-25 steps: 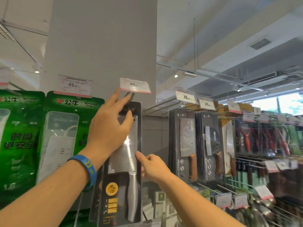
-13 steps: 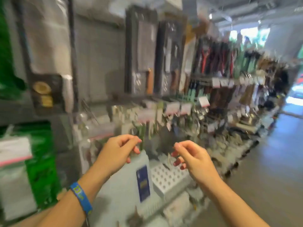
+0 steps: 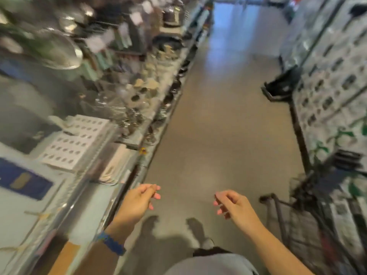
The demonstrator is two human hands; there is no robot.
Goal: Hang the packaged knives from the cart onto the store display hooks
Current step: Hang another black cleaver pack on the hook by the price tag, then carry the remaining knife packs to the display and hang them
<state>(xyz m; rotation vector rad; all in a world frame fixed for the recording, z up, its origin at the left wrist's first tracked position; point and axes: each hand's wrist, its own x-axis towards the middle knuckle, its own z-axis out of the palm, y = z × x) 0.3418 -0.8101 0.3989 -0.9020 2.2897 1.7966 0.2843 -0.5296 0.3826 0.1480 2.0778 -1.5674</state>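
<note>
Both hands have dropped away from the display hooks: left hand (image 3: 139,201) and right hand (image 3: 232,205) loosely curled, empty. Cart (image 3: 309,197) at 4 o'clock; fetching another packaged knife likely follows.

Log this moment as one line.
left hand: empty, loosely curled | right hand: empty, loosely curled | black wire cart: at right, untouched

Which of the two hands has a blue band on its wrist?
The left hand: a blue wristband circles its wrist, while the right hand has none.

Two hands (image 3: 137,203) (image 3: 236,207), one blue wristband (image 3: 113,244); one wire cart (image 3: 307,219)
</note>
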